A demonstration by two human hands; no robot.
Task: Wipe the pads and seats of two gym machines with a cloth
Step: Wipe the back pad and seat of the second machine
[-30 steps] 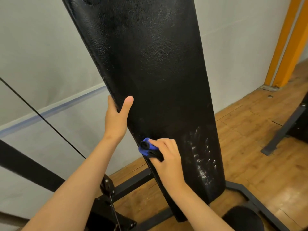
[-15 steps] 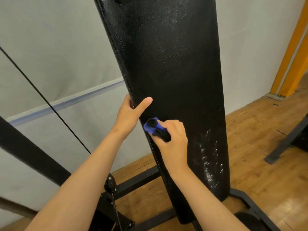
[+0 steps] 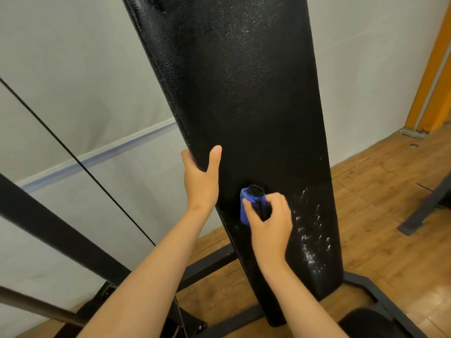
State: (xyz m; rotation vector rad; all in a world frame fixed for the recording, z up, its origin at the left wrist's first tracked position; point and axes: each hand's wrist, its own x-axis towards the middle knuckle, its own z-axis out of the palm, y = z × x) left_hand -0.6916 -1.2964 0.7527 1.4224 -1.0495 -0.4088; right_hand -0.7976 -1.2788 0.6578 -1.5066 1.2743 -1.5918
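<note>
Top of back pad (image 3: pixel 244 106) off-frame

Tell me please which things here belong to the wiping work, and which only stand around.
Part of the job:
black back pad, with white marks low on its right; blue cloth, gripped by the right hand against the pad; left hand, holding the pad's left edge.

Just around:
thin black cable; orange door frame; wooden floor.

A tall black back pad (image 3: pixel 244 106) of pebbled vinyl stands nearly upright, tilted slightly, with white flecks scattered over its lower right. My right hand (image 3: pixel 268 223) presses a bunched blue-and-black cloth (image 3: pixel 246 203) against its lower left face. A black seat (image 3: pixel 366 323) sits at near right.
</note>
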